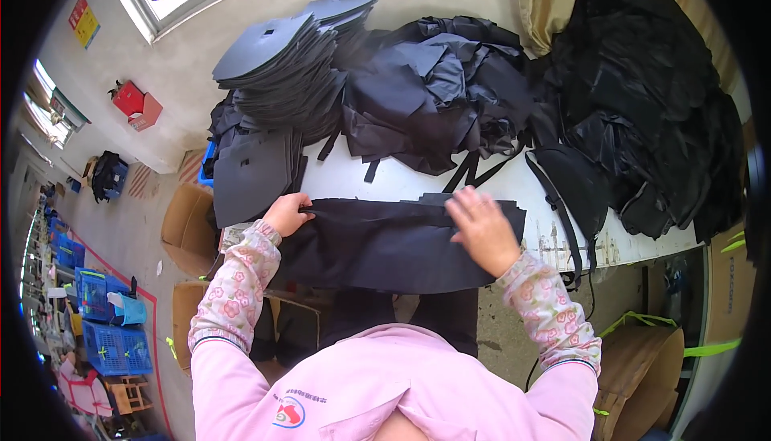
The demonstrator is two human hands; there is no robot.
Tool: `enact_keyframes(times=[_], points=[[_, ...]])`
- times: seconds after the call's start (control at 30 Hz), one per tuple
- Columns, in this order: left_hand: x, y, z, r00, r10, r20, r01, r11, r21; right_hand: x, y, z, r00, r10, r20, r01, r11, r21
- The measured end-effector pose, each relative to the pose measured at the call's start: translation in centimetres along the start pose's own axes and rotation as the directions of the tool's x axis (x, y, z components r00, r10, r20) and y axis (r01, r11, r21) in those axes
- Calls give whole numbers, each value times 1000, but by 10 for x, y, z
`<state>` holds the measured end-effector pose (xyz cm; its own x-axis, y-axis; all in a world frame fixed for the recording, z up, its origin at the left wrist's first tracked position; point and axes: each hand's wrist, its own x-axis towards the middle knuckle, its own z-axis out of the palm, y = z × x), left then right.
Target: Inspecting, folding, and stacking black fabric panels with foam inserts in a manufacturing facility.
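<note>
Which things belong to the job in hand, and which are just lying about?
Likely job:
black panel, pinched near its upper-left corner by the left hand; right hand over its right part
white table
perhaps the stacked dark panels behind

Likely lying about:
cardboard box, lower right
blue crates, left

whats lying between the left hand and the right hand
In the head view, the black sheet spans the stretch between the left hand and the right hand; white tabletop shows beyond its far edge.
</note>
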<state>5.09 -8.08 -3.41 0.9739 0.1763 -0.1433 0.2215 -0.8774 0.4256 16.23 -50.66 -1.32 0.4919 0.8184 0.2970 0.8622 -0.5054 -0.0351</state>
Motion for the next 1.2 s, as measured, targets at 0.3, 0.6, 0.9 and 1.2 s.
enact_keyframes(times=[0.3, 0.6, 0.9, 1.2], points=[[-33, -26, -58, 1000, -12, -1, 12, 992, -123, -25, -9, 51, 934, -97, 344, 29, 980, 198], [-58, -26, -134, 881, -214, 422, 400, 815, -420, -17, -2, 41, 887, -128, 444, 10, 966, 259], [-41, 110, -90, 998, -6, 69, 37, 886, -462, 80, -70, -34, 990, -52, 130, -89, 480, 872], [-33, 41, -55, 944, 78, -319, -96, 995, -41, 88, -77, 27, 930, 225, 291, -291, -35, 956]])
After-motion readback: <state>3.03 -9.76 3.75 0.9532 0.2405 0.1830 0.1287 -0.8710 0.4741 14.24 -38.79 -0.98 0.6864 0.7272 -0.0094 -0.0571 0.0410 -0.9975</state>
